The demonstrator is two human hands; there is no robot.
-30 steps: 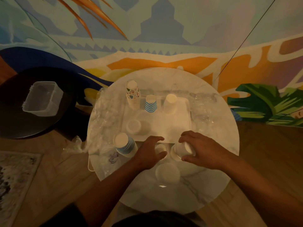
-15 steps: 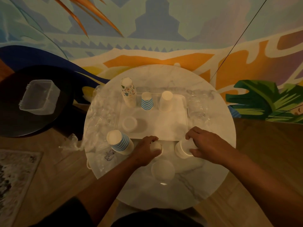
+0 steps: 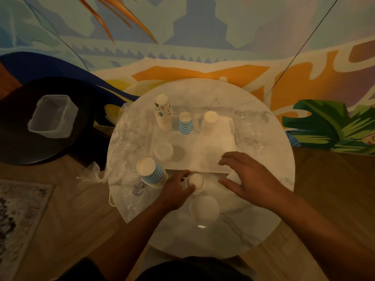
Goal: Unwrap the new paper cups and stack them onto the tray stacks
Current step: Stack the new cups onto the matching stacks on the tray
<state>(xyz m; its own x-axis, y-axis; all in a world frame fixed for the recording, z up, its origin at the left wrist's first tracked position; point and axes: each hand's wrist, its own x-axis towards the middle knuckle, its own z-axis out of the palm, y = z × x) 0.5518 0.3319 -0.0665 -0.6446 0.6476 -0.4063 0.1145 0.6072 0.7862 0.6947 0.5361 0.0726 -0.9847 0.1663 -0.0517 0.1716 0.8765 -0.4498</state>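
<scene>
On the round marble table a white tray (image 3: 227,122) holds a tall patterned cup stack (image 3: 162,110), a blue chevron cup (image 3: 185,124), a white cup (image 3: 210,122) and a low white cup (image 3: 163,152). My left hand (image 3: 177,189) grips a small white cup (image 3: 196,181) just in front of the tray's near edge. My right hand (image 3: 249,177) curves over another white cup (image 3: 233,177), which shows only between thumb and fingers. A blue-striped cup stack (image 3: 151,173) leans left of my left hand. One more white cup (image 3: 204,208) stands nearer to me.
Crumpled clear plastic wrap lies left of the tray (image 3: 129,138) and right of it (image 3: 249,128). A clear plastic box (image 3: 52,116) sits on a black round side table (image 3: 24,147) at the left. A rug (image 3: 18,220) covers the floor at lower left.
My right hand has spread and now covers most of its white cup. My left hand keeps hold of the small white cup. The view has shifted slightly.
</scene>
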